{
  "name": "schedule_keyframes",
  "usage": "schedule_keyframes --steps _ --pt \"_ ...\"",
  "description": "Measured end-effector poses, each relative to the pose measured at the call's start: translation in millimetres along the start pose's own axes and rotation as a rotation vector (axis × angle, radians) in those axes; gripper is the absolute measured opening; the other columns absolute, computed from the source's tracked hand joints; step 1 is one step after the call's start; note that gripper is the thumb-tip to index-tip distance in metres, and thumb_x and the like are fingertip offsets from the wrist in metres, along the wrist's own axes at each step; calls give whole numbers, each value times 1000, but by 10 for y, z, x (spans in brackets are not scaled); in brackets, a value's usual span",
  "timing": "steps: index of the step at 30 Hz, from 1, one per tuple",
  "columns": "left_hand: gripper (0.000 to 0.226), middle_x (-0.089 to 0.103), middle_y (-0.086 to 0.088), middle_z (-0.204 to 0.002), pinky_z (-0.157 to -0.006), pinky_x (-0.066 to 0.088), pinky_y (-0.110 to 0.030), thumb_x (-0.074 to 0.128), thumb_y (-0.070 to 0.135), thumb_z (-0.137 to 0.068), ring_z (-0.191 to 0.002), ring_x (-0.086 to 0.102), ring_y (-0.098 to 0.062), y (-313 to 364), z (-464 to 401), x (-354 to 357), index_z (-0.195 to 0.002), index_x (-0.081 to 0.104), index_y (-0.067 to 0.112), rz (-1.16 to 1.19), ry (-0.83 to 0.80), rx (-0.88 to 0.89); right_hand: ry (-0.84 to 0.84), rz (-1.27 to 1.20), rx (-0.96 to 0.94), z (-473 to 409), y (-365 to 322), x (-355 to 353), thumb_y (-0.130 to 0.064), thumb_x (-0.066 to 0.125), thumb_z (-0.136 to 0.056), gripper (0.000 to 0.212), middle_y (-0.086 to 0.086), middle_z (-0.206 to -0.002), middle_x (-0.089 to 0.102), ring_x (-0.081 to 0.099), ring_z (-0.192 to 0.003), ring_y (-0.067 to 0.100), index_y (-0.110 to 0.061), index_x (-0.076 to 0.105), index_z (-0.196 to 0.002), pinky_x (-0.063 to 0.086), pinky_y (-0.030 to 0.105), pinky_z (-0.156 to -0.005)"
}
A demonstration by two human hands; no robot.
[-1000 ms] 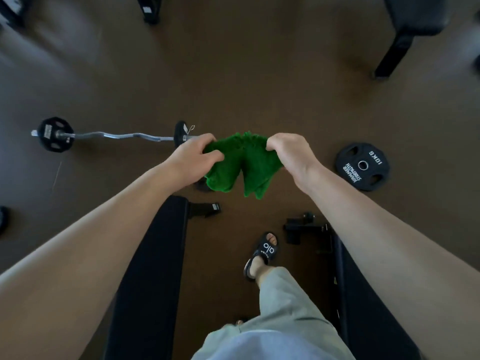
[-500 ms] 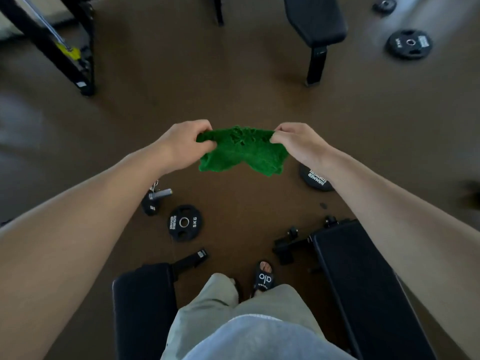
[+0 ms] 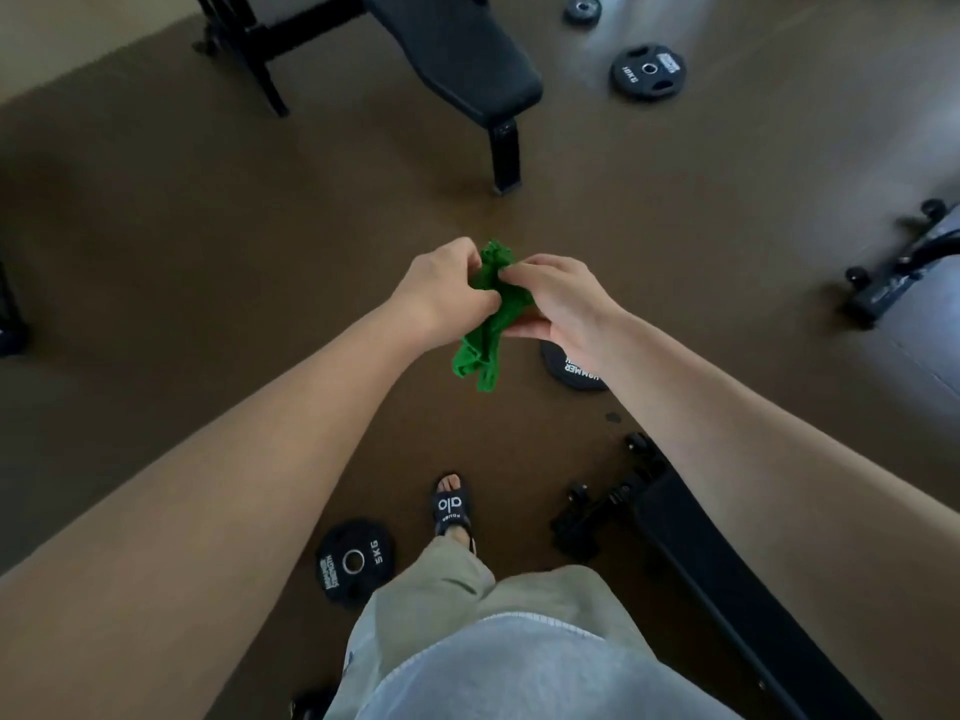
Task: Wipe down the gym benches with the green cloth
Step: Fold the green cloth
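I hold the cloth (image 3: 491,314) up in the air in front of me, bunched into a long clump that hangs down. My left hand (image 3: 441,291) pinches its top with curled fingers, and my right hand (image 3: 556,304) pinches it too, right beside the left. The cloth touches no bench, so I think the wiping is not going on now. I cannot tell if any bench is clean yet; the room is dim. One bench (image 3: 727,579) is close by my right leg. Another bench (image 3: 457,59) stands well ahead, with bare floor (image 3: 208,252) between us. I must watch the plates (image 3: 356,561) on the floor near my foot (image 3: 452,506) and under my right hand.
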State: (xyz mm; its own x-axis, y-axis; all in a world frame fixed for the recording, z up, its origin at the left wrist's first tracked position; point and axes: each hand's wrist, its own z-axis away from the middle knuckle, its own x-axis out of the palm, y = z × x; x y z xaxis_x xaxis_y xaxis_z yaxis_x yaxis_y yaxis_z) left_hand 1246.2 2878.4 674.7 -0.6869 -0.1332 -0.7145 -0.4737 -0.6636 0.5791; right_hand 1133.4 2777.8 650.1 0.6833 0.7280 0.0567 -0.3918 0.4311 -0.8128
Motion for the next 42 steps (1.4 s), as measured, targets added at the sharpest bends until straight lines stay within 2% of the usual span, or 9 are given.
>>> schedule_keyframes --steps 4,7,12,15,20,24,27,34,42 --pt "35 64 -3 -103 -75 54 -37 62 47 -95 -91 63 -19 81 -558 -218 -110 56 16 44 -49 19 59 -173 14 -309 -285 25 -24 53 -106 24 7 -85 79 78 -88 22 -8 72 -106 64 43 -88" --pt "53 62 1 -101 -68 49 -32 67 62 -88 -89 61 -15 254 -898 -309 -112 56 16 47 -127 43 125 -264 46 -493 -440 -121 -28 45 -110 31 17 -99 78 76 -98 30 -7 67 -106 63 43 -90" --pt "30 66 -1 -108 -86 55 -39 72 35 -89 -101 64 -21 729 -1603 -315 -112 61 20 -123 -282 188 190 -306 40 -799 -601 -600 -15 46 -106 26 18 -101 78 76 -98 35 -1 64 -116 63 42 -90" --pt "18 67 -1 -111 -91 53 -37 67 27 -92 -105 64 -22 1157 -1965 -263 -109 65 22 -152 -360 257 327 -247 12 -1018 -642 -1034 -7 56 -96 10 18 -95 74 76 -97 38 -2 61 -104 65 43 -84" --pt "14 72 -9 -112 -99 55 -43 59 18 -96 -109 67 -27 1934 -2600 -149 -106 68 15 36 -533 162 228 -131 20 -1354 -775 -1823 -17 72 -69 56 4 -122 72 66 -119 24 -21 64 -124 45 50 -111" --pt "19 69 -7 -118 -94 59 -43 60 19 -97 -108 69 -24 2526 -3160 41 -115 64 16 29 -498 123 208 -348 -8 -1622 -1031 -2437 -12 74 -69 61 21 -124 71 70 -115 37 -5 60 -128 50 60 -107" --pt "27 65 -9 -122 -89 62 -43 65 18 -97 -105 70 -24 2906 -3543 180 -123 57 19 -21 -414 149 302 -414 -36 -1743 -1240 -2896 -10 79 -70 64 16 -124 72 73 -110 32 -12 57 -131 55 58 -100" --pt "74 39 3 -145 -103 36 -32 80 33 -84 -132 42 -16 3864 -4184 591 -144 38 39 -310 -673 503 411 -549 -106 -2066 -1523 -3832 -3 62 -98 41 13 -124 70 75 -102 32 -26 61 -132 63 50 -84" --pt "60 65 6 -113 -82 57 -29 83 27 -78 -101 65 -12 4702 -5390 1273 -128 51 32 -472 -831 743 527 -636 -131 -2737 -1781 -4743 17 57 -88 57 23 -130 64 70 -112 37 -16 57 -136 61 51 -92"
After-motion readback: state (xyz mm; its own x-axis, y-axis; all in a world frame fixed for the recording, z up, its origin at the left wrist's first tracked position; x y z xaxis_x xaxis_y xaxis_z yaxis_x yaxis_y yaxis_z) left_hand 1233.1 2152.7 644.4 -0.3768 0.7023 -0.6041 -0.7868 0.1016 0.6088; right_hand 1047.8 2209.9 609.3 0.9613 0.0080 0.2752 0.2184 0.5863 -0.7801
